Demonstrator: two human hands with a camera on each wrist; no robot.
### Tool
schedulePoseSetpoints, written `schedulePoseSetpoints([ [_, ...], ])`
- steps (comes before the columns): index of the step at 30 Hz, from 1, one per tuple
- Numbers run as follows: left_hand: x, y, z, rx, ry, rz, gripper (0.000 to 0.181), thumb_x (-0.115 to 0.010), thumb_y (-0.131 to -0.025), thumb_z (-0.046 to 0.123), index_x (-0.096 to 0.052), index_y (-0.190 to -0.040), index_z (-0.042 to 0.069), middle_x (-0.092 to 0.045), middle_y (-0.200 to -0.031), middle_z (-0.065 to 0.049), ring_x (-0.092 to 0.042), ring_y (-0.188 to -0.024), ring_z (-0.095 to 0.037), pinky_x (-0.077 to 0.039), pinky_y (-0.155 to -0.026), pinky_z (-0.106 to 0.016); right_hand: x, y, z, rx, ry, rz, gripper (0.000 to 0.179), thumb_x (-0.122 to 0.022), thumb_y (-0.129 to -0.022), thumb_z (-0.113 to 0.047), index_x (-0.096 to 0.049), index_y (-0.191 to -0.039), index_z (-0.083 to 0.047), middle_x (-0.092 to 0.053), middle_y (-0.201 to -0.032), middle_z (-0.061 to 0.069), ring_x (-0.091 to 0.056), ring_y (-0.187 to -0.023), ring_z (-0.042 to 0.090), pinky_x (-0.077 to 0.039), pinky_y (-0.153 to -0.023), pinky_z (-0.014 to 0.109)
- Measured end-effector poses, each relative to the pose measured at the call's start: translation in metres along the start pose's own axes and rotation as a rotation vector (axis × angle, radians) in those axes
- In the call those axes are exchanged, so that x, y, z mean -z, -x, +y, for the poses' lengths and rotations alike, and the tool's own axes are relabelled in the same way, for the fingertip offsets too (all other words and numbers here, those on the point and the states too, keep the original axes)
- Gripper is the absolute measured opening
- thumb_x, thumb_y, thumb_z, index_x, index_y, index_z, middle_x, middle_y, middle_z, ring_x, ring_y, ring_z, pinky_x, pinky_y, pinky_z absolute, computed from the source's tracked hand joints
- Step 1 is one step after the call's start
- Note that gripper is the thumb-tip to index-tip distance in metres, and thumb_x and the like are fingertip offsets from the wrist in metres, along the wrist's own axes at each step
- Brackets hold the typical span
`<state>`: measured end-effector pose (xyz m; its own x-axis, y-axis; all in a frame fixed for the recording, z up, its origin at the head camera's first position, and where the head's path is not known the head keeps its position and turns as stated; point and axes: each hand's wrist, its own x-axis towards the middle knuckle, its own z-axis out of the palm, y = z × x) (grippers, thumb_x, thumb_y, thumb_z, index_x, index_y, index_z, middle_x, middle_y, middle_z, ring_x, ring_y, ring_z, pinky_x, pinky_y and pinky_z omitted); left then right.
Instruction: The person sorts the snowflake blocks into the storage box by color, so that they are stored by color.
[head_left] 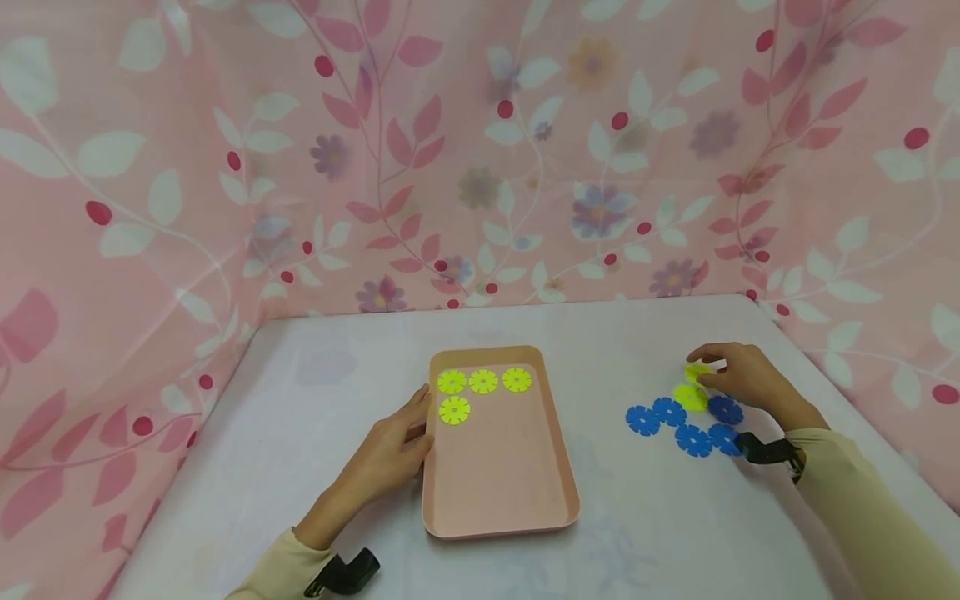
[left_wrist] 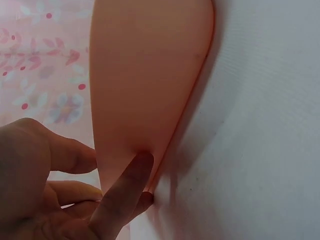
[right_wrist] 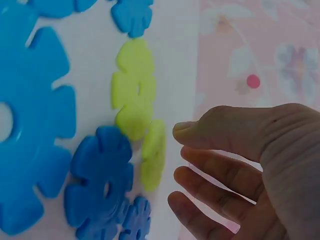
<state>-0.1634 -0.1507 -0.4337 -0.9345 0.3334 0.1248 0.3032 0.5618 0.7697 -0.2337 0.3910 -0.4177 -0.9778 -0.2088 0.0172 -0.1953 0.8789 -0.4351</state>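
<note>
My left hand holds the left side of a pink tray, the thumb at its rim and a fingertip on its outer wall. Inside the tray, three yellow notched discs lie in a row along the far end, with one more yellow disc below the leftmost. My right hand hovers at the far yellow disc, thumb and fingers spread with a gap before it. A second yellow disc overlaps or touches that one. Several blue notched discs lie close by.
The white table carries the tray in the middle and the loose discs at the right. Pink leaf-patterned cloth rises behind the table and along both sides. Black wrist devices sit at both sleeves.
</note>
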Motion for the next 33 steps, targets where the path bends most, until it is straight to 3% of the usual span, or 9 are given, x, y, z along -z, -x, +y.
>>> schedulePoseSetpoints([
  [7,0.001,0.000,0.001,0.022,0.000,-0.010,0.063,-0.063,-0.100,0.001,-0.040,-0.158,0.002,-0.027,-0.166,-0.017,-0.056,-0.133,-0.033,-0.050,-0.102,-0.044,-0.004,0.003,0.009,-0.049,-0.019,-0.030,0.042,-0.078,-0.090,-0.007,-0.067,-0.128,0.004,-0.061,-0.126,0.037,-0.060,-0.109,0.060,-0.053,-0.088,0.066],
  [16,-0.001,-0.001,0.001,0.021,0.001,-0.022,0.063,-0.063,-0.100,0.001,-0.038,-0.158,0.000,-0.026,-0.167,-0.017,-0.052,-0.136,-0.034,-0.049,-0.103,-0.044,-0.008,0.006,0.016,-0.052,-0.031,0.001,0.044,-0.079,-0.090,-0.008,-0.065,-0.130,0.006,-0.062,-0.124,0.035,-0.062,-0.106,0.057,-0.055,-0.087,0.064],
  [25,0.000,0.001,0.001,0.006,-0.043,-0.021,0.064,-0.062,-0.101,0.003,-0.036,-0.159,0.000,-0.026,-0.167,-0.017,-0.045,-0.142,-0.033,-0.041,-0.110,-0.048,-0.013,0.006,0.024,-0.016,-0.019,0.050,0.049,-0.082,-0.090,-0.013,-0.064,-0.131,0.005,-0.066,-0.119,0.029,-0.062,-0.106,0.051,-0.054,-0.089,0.064],
  [33,0.000,0.001,-0.001,-0.019,-0.067,-0.022,0.063,-0.062,-0.101,0.002,-0.036,-0.158,-0.002,-0.026,-0.166,-0.019,-0.038,-0.146,-0.033,-0.039,-0.112,-0.049,-0.013,0.005,0.022,-0.056,-0.008,0.073,0.052,-0.084,-0.089,-0.016,-0.062,-0.129,0.009,-0.065,-0.118,0.032,-0.061,-0.108,0.053,-0.054,-0.089,0.064],
])
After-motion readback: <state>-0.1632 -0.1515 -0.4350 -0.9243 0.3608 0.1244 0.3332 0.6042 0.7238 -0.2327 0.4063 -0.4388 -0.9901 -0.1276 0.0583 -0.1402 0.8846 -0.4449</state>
